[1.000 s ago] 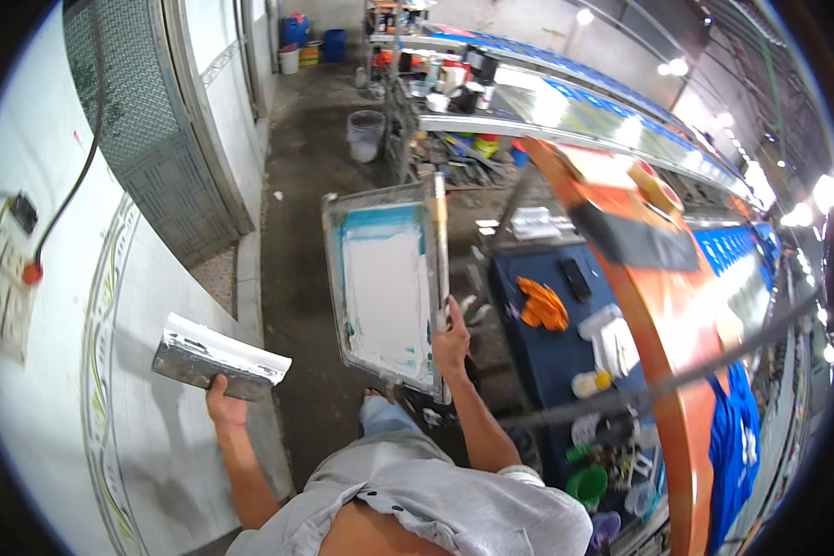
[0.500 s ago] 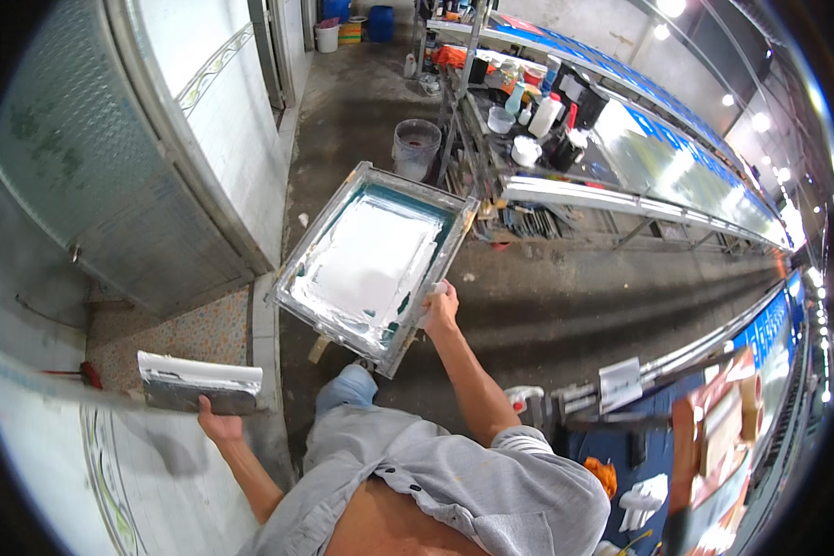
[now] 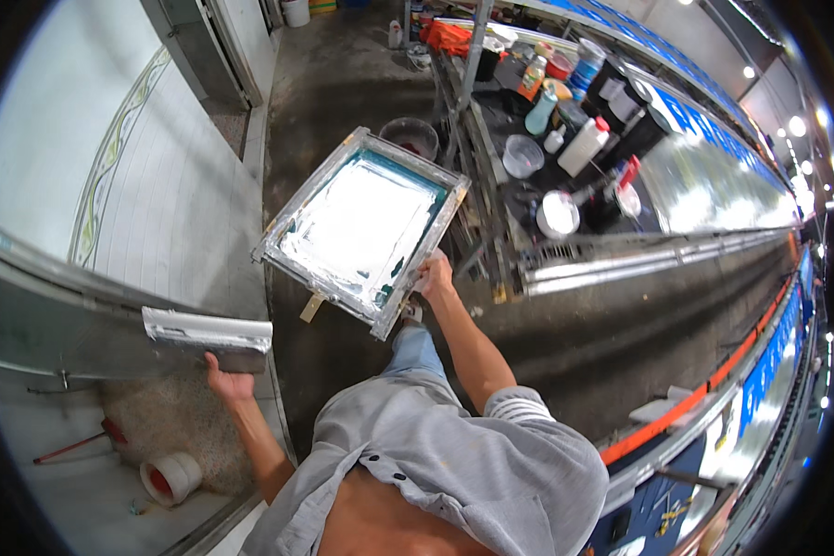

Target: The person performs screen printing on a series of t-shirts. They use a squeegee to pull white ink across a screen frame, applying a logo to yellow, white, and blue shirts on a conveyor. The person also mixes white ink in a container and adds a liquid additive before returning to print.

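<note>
One frame in right fingers

Light grey shirt worn open at the chest, fastened with small dark buttons, short right sleeve ringed with white stripes, pale blue jeans worn below, left hand and right hand ungloved

A dark-topped bench holds bottles and plastic tubs — the grey floor, a translucent bucket.
</note>
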A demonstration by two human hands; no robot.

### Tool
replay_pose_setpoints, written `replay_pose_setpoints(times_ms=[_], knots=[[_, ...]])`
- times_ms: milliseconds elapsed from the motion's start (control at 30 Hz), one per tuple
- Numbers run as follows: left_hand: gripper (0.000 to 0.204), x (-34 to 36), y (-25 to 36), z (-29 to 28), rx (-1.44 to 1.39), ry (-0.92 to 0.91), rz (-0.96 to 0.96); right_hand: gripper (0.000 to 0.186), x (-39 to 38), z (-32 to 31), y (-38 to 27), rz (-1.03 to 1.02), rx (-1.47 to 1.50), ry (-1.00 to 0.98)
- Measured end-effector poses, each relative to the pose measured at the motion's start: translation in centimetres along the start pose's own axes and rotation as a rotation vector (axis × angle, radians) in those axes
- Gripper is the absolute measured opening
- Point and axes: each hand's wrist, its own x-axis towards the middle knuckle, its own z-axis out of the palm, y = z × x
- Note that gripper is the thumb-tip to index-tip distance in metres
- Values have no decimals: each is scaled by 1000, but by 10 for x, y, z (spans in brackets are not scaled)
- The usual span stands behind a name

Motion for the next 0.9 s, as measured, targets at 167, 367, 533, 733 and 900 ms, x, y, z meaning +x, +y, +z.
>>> replay_pose_setpoints(times_ms=[167,367,533,733,900], knots=[[64,33,-37,17,16,89,12,70,62,56,-17,13,105,-9],[59,76,-92,31,27,256,-178,80,96,35,-34,5,211,122],[52,142,-161,42,91,386,-339,80,118,17,-25,-53,192,190],[49,208,-234,29,125,368,-566,69,101,21,-38,-35,83,218],[48,251,-270,22,142,405,-686,55,55,18,-61,69,-58,167]])
